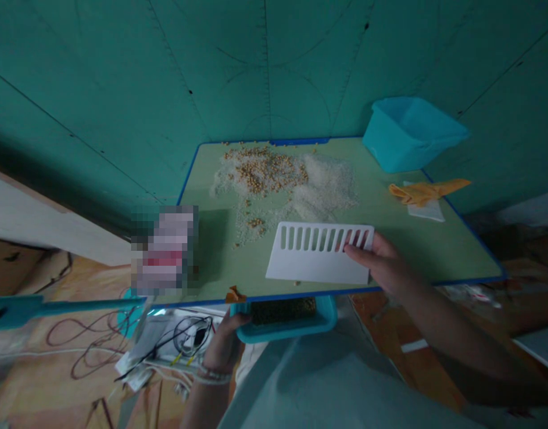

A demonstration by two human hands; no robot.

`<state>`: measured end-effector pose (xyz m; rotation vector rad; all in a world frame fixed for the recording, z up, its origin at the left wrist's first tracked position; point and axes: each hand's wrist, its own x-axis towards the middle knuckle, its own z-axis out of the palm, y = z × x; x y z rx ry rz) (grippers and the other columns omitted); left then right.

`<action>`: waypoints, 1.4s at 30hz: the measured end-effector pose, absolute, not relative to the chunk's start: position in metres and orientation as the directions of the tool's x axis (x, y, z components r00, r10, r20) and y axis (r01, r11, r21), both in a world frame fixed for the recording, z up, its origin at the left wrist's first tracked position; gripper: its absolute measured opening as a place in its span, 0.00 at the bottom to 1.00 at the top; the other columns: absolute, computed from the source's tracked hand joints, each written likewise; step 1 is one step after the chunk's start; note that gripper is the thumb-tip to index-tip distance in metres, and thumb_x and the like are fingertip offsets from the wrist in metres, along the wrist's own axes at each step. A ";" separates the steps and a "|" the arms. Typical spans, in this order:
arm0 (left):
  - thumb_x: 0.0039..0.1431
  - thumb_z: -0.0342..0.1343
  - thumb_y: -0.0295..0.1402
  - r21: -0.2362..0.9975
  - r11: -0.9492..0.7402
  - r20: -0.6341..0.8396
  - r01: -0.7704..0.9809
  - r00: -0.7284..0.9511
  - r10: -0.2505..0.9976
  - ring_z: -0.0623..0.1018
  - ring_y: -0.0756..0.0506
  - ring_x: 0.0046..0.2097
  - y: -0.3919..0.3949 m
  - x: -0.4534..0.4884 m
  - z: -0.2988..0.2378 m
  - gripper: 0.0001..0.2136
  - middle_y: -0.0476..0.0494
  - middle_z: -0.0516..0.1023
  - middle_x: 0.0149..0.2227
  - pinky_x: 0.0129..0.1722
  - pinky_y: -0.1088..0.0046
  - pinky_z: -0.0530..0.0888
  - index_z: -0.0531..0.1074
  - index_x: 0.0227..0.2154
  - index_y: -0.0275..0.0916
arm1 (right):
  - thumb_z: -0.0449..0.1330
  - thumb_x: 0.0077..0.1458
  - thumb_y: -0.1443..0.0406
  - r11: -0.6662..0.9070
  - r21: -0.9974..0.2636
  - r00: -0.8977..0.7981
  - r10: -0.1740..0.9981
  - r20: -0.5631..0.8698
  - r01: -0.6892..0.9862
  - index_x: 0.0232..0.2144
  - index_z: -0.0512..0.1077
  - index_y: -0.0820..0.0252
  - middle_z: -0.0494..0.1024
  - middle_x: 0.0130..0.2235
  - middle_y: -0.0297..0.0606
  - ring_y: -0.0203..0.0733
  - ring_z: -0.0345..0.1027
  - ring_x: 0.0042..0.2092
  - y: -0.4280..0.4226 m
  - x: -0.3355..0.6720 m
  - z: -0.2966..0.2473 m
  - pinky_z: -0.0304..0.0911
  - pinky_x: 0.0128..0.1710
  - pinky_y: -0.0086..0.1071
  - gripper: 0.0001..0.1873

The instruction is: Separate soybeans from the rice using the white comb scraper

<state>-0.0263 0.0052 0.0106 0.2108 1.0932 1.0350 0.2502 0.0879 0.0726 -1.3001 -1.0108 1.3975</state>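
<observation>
My right hand (383, 262) grips the right end of a white slotted scraper (318, 253) resting on a pale green board (412, 238) with a blue edge. Beyond the scraper lie a pile of tan grains (265, 170) and white rice-like grains (323, 185), spread over the board's far half. My left hand (224, 345) holds a turquoise tray (285, 322) just under the board's near edge; the tray has dark grains in it. Its fingers curl round the tray's left rim.
An empty turquoise tub (408, 134) stands at the board's far right corner. An orange cloth (423, 190) lies on a white sheet next to it. A blurred-out packet (167, 250) sits at the near left. Cables (184, 339) and clutter lie on the floor below.
</observation>
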 end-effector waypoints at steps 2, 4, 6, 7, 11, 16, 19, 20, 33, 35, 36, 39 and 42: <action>0.32 0.62 0.26 0.606 0.536 -0.627 -0.587 0.062 0.777 0.77 0.34 0.46 0.006 -0.025 0.009 0.12 0.46 0.84 0.28 0.49 0.59 0.70 0.79 0.27 0.39 | 0.68 0.40 0.57 -0.222 -0.969 -0.008 0.975 -0.222 -0.105 0.32 0.72 0.55 0.79 0.30 0.32 0.39 0.72 0.32 0.081 0.249 0.074 0.65 0.34 0.34 0.15; 0.33 0.62 0.26 0.607 0.533 -0.624 -0.590 0.061 0.779 0.77 0.34 0.47 0.006 -0.025 0.008 0.13 0.45 0.85 0.30 0.49 0.60 0.70 0.79 0.29 0.39 | 0.68 0.40 0.57 -0.224 -0.968 -0.004 0.974 -0.225 -0.115 0.32 0.72 0.55 0.80 0.30 0.32 0.40 0.73 0.32 0.079 0.251 0.074 0.66 0.34 0.35 0.16; 0.35 0.61 0.25 0.607 0.529 -0.620 -0.594 0.064 0.782 0.77 0.36 0.47 0.005 -0.025 0.006 0.16 0.46 0.85 0.34 0.49 0.61 0.70 0.78 0.33 0.41 | 0.69 0.38 0.56 -0.215 -0.969 0.021 0.975 -0.219 -0.126 0.32 0.72 0.55 0.80 0.31 0.33 0.41 0.73 0.33 0.080 0.254 0.073 0.66 0.34 0.36 0.17; 0.36 0.61 0.25 0.607 0.526 -0.617 -0.596 0.064 0.785 0.77 0.37 0.47 0.004 -0.026 0.005 0.18 0.47 0.84 0.35 0.49 0.62 0.70 0.78 0.35 0.42 | 0.69 0.38 0.56 -0.209 -0.969 0.035 0.976 -0.215 -0.128 0.32 0.72 0.55 0.80 0.32 0.34 0.42 0.73 0.33 0.081 0.256 0.072 0.67 0.35 0.37 0.18; 0.37 0.60 0.25 0.601 0.520 -0.609 -0.607 0.073 0.790 0.77 0.37 0.48 0.002 -0.027 0.000 0.21 0.48 0.84 0.38 0.49 0.62 0.70 0.76 0.39 0.43 | 0.68 0.40 0.57 -0.207 -0.971 0.047 0.976 -0.214 -0.117 0.32 0.72 0.55 0.80 0.33 0.34 0.42 0.74 0.34 0.082 0.263 0.068 0.67 0.36 0.38 0.17; 0.36 0.60 0.25 0.601 0.514 -0.612 -0.612 0.062 0.788 0.76 0.37 0.49 0.002 -0.027 0.001 0.21 0.50 0.84 0.36 0.50 0.62 0.69 0.76 0.38 0.44 | 0.69 0.38 0.58 -0.163 -0.983 0.073 0.983 -0.169 -0.082 0.34 0.71 0.55 0.80 0.32 0.34 0.43 0.73 0.33 0.091 0.275 0.065 0.68 0.33 0.37 0.18; 0.37 0.61 0.25 0.608 0.523 -0.615 -0.598 0.063 0.786 0.76 0.36 0.49 0.003 -0.027 0.005 0.19 0.48 0.84 0.37 0.49 0.62 0.70 0.77 0.37 0.43 | 0.70 0.35 0.58 -0.105 -0.990 0.172 0.978 -0.119 -0.090 0.33 0.71 0.55 0.79 0.30 0.31 0.40 0.72 0.30 0.106 0.280 0.067 0.67 0.30 0.35 0.19; 0.36 0.61 0.25 0.610 0.523 -0.615 -0.594 0.060 0.786 0.76 0.36 0.49 0.003 -0.027 0.005 0.18 0.48 0.84 0.36 0.49 0.62 0.70 0.77 0.36 0.43 | 0.70 0.35 0.58 -0.078 -0.993 0.195 0.976 -0.095 -0.091 0.32 0.71 0.55 0.78 0.30 0.31 0.40 0.71 0.29 0.112 0.282 0.068 0.66 0.30 0.34 0.19; 0.36 0.60 0.26 0.622 0.526 -0.613 -0.581 0.057 0.788 0.77 0.34 0.47 0.000 -0.027 0.007 0.16 0.46 0.84 0.33 0.47 0.61 0.71 0.78 0.33 0.41 | 0.70 0.35 0.58 0.132 -0.991 0.219 0.968 0.121 -0.035 0.29 0.70 0.55 0.76 0.30 0.29 0.38 0.69 0.31 0.170 0.277 0.078 0.65 0.35 0.36 0.18; 0.36 0.60 0.26 0.624 0.532 -0.614 -0.573 0.062 0.787 0.77 0.34 0.46 0.001 -0.028 0.007 0.15 0.45 0.84 0.33 0.46 0.61 0.71 0.78 0.32 0.40 | 0.69 0.36 0.59 0.135 -0.988 0.207 0.971 0.117 -0.075 0.29 0.70 0.55 0.75 0.30 0.29 0.38 0.70 0.32 0.171 0.272 0.082 0.65 0.36 0.37 0.17; 0.35 0.60 0.27 0.625 0.533 -0.614 -0.571 0.063 0.787 0.77 0.34 0.46 0.001 -0.027 0.007 0.15 0.45 0.84 0.33 0.46 0.61 0.72 0.78 0.32 0.40 | 0.69 0.36 0.60 0.142 -0.985 0.198 0.973 0.120 -0.102 0.30 0.70 0.55 0.75 0.31 0.29 0.39 0.70 0.33 0.172 0.268 0.085 0.65 0.37 0.37 0.17; 0.35 0.60 0.27 0.629 0.530 -0.608 -0.568 0.065 0.791 0.77 0.34 0.46 0.003 -0.026 0.008 0.16 0.46 0.84 0.33 0.45 0.61 0.72 0.78 0.33 0.41 | 0.70 0.35 0.61 0.143 -0.971 0.132 0.984 0.119 -0.190 0.31 0.70 0.54 0.76 0.33 0.29 0.39 0.71 0.36 0.177 0.251 0.094 0.65 0.40 0.37 0.19; 0.34 0.60 0.27 0.636 0.518 -0.593 -0.572 0.068 0.802 0.76 0.34 0.48 0.002 -0.025 0.008 0.17 0.46 0.84 0.33 0.46 0.61 0.71 0.78 0.34 0.41 | 0.70 0.35 0.61 0.118 -0.966 0.043 0.993 0.111 -0.229 0.31 0.69 0.54 0.76 0.33 0.28 0.39 0.71 0.36 0.185 0.228 0.100 0.64 0.43 0.39 0.18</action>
